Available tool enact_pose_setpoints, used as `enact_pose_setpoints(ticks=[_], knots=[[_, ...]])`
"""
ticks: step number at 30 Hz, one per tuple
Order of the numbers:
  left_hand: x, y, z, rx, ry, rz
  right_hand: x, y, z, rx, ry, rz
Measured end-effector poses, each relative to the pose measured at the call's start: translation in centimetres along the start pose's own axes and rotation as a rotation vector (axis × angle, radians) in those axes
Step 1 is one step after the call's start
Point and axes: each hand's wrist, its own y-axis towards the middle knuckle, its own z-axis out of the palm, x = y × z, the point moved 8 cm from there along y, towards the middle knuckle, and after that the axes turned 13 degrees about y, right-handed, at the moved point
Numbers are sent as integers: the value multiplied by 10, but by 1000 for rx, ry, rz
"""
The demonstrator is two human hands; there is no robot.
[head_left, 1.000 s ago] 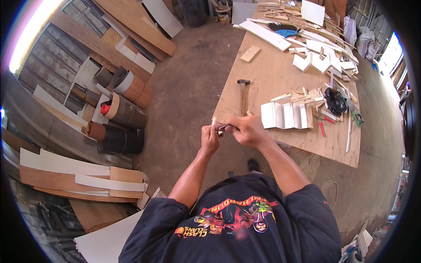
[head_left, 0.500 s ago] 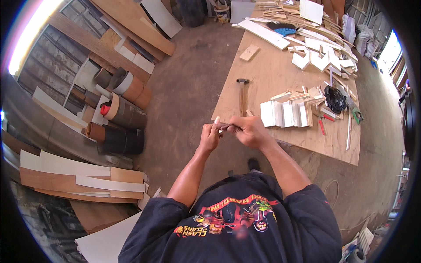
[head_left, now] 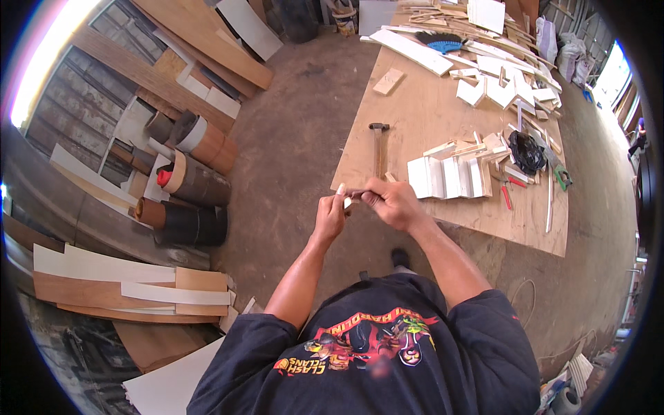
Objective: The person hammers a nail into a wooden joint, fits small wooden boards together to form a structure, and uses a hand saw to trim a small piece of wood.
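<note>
In front of my chest, over the near left edge of the wooden sheet (head_left: 346,166), my two hands meet. My left hand (head_left: 330,220) is closed around a small pale stick-like piece (head_left: 348,203), whose end shows beside the thumb. The fingers of my right hand (head_left: 397,205) pinch a thin dark brown strip (head_left: 355,194) that lies against the pale piece; its exact kind is too small to make out. Just beyond the hands a hammer (head_left: 379,150) rests on the sheet. Right of it stand white stepped wooden pieces (head_left: 444,178).
Red-handled pliers (head_left: 508,196), a black plastic bag (head_left: 528,153) and a green-handled saw (head_left: 564,178) lie at the sheet's right. A blue brush (head_left: 443,45) and heaped white offcuts (head_left: 501,83) are farther back. Rolls (head_left: 197,220) and stacked boards (head_left: 104,285) stand at left.
The brown strip and my right hand have shifted slightly against the pale piece, and more of that piece shows. The view has tilted a little; the table things have not moved.
</note>
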Motion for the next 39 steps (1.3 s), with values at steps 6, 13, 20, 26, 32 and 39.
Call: enact_pose_setpoints(ticks=[6, 13, 20, 26, 32, 39], knots=[[14, 8, 18, 14, -71, -138, -35, -1, -18, -19, -191, 166], [1, 26, 57, 62, -173, -183, -72, -8, -47, -31, -170, 228], [6, 46, 105, 62, -309, -340, -110, -7, -73, -60, -42, 254], [-9, 52, 124, 68, -544, -623, -149, -16, -114, -120, 4, 454], [-36, 62, 147, 106, -780, -671, -159, -25, -121, -173, 39, 388], [-53, 72, 153, 284, -840, -523, -111, -28, -120, -175, 102, 328]])
